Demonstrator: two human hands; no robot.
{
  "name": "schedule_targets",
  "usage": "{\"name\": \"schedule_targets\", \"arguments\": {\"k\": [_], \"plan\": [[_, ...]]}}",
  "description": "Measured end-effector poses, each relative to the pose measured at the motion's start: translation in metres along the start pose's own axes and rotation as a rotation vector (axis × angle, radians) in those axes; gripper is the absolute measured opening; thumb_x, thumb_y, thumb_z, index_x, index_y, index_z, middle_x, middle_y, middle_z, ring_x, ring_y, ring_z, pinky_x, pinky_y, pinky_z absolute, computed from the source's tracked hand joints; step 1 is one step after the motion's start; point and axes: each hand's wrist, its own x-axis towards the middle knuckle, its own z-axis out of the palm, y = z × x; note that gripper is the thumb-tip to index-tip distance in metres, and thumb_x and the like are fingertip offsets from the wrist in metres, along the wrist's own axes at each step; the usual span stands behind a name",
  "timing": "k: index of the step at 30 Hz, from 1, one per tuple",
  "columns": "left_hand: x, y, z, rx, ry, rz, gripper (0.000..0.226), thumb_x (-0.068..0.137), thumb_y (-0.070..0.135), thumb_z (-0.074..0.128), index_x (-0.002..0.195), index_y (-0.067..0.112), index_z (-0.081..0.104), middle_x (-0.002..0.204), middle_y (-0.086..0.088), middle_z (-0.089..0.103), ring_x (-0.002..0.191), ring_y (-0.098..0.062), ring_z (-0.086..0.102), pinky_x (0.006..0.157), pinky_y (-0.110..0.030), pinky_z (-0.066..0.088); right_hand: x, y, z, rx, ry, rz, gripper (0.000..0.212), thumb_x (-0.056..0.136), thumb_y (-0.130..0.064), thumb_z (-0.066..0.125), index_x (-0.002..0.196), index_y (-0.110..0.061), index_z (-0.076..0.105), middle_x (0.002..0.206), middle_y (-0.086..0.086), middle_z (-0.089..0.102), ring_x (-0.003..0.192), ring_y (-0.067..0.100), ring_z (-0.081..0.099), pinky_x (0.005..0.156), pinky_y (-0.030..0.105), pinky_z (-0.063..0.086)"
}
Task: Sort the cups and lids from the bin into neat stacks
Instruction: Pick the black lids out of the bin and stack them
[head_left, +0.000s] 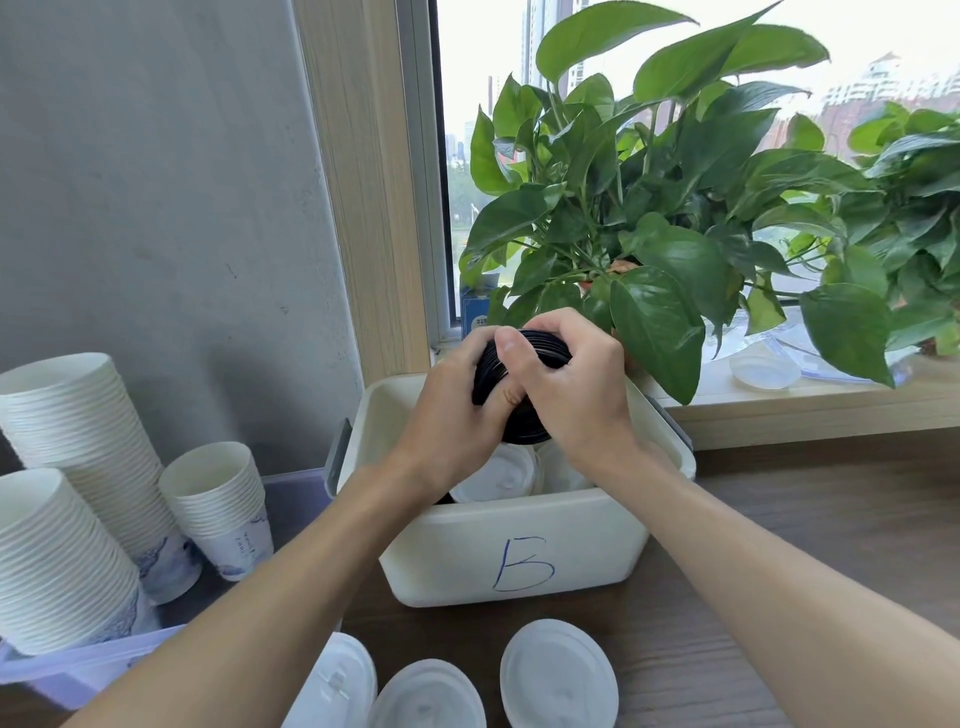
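A stack of black lids is held above the white bin marked "B". My left hand grips the stack from the left and my right hand wraps over it from the right. White lids lie inside the bin below my hands. Three stacks of white lids stand on the table in front of the bin. At the left, tall stacks of white paper cups sit in a clear tray.
A clear plastic tray holds the cup stacks at the left edge. Large potted plants fill the windowsill behind the bin. A clear lid lies on the sill. Wooden table surface extends to the right.
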Motion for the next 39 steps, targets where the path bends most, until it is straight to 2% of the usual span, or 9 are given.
{"name": "schedule_targets", "arguments": {"k": [3,6,10,14,18,21,24,34,39], "plan": [[0.001,0.002,0.0,-0.035,-0.009,-0.02,0.017,0.098,0.025,0.061,0.111,0.013,0.06,0.094,0.01,0.066,0.088,-0.007,0.065,0.078,-0.023,0.048,0.0,-0.001,0.0,0.008,-0.011,0.006,0.044,0.072,-0.054,0.059,0.079,-0.011,0.063,0.074,0.0,0.065,0.07,0.011,0.061,0.063,0.026,0.051],[0.002,0.005,0.002,-0.132,-0.018,-0.096,0.026,0.098,0.02,0.062,0.122,0.013,0.058,0.109,0.003,0.069,0.101,-0.007,0.066,0.086,-0.021,0.051,0.002,0.001,-0.001,0.058,0.051,0.051,0.044,0.078,-0.056,0.056,0.081,-0.013,0.063,0.074,-0.005,0.064,0.07,0.002,0.059,0.062,0.014,0.045],[0.003,0.0,0.003,-0.185,0.03,-0.218,0.018,0.099,0.023,0.059,0.116,0.016,0.058,0.105,0.002,0.069,0.094,-0.001,0.066,0.082,-0.019,0.052,0.005,0.006,-0.001,0.105,0.019,0.121,0.027,0.095,-0.039,0.052,0.081,-0.018,0.06,0.073,-0.011,0.06,0.068,-0.004,0.054,0.064,0.01,0.04],[0.003,-0.003,0.0,-0.091,0.071,-0.182,0.03,0.1,0.028,0.057,0.128,0.016,0.056,0.115,0.004,0.067,0.104,0.0,0.062,0.09,-0.018,0.049,0.004,0.007,0.002,0.111,-0.078,0.09,0.036,0.091,-0.029,0.039,0.111,-0.014,0.064,0.089,-0.009,0.064,0.085,-0.001,0.058,0.078,0.014,0.044],[0.004,0.0,0.0,-0.058,0.215,-0.193,0.04,0.096,0.036,0.063,0.13,0.016,0.056,0.117,0.007,0.067,0.107,-0.004,0.063,0.094,-0.026,0.052,0.003,0.007,0.003,0.116,-0.118,0.081,0.053,0.089,-0.043,0.04,0.127,-0.013,0.06,0.115,-0.009,0.064,0.107,-0.002,0.056,0.09,0.01,0.041],[0.005,0.002,0.0,-0.043,0.258,-0.205,0.032,0.094,0.039,0.065,0.116,0.017,0.064,0.099,0.011,0.071,0.093,-0.001,0.066,0.082,-0.025,0.054,0.0,0.006,0.004,0.068,-0.14,0.04,0.058,0.082,-0.058,0.045,0.115,-0.015,0.064,0.108,-0.008,0.067,0.099,-0.002,0.059,0.083,0.01,0.044],[0.006,0.002,0.0,-0.008,0.286,-0.153,0.029,0.097,0.037,0.061,0.113,0.013,0.064,0.095,0.011,0.069,0.088,-0.002,0.065,0.079,-0.023,0.053,0.001,0.007,0.006,0.007,-0.164,0.027,0.041,0.088,-0.055,0.042,0.095,-0.02,0.062,0.088,-0.008,0.065,0.083,0.003,0.059,0.07,0.011,0.041],[0.002,0.002,-0.004,0.015,0.277,-0.057,0.022,0.096,0.032,0.058,0.109,0.014,0.057,0.088,0.014,0.065,0.083,0.001,0.063,0.072,-0.012,0.047,0.0,0.009,0.006,-0.066,-0.164,-0.094,0.021,0.095,-0.036,0.041,0.087,-0.017,0.048,0.074,-0.013,0.05,0.067,-0.001,0.049,0.062,0.009,0.035],[0.003,0.008,-0.002,-0.1,0.23,-0.092,0.027,0.103,0.03,0.052,0.118,0.009,0.06,0.102,0.007,0.069,0.094,0.001,0.064,0.079,-0.014,0.049,0.002,0.007,0.004,0.01,-0.051,-0.067,0.025,0.096,-0.037,0.039,0.095,-0.016,0.052,0.086,-0.003,0.06,0.079,0.006,0.055,0.069,0.013,0.04]]}}
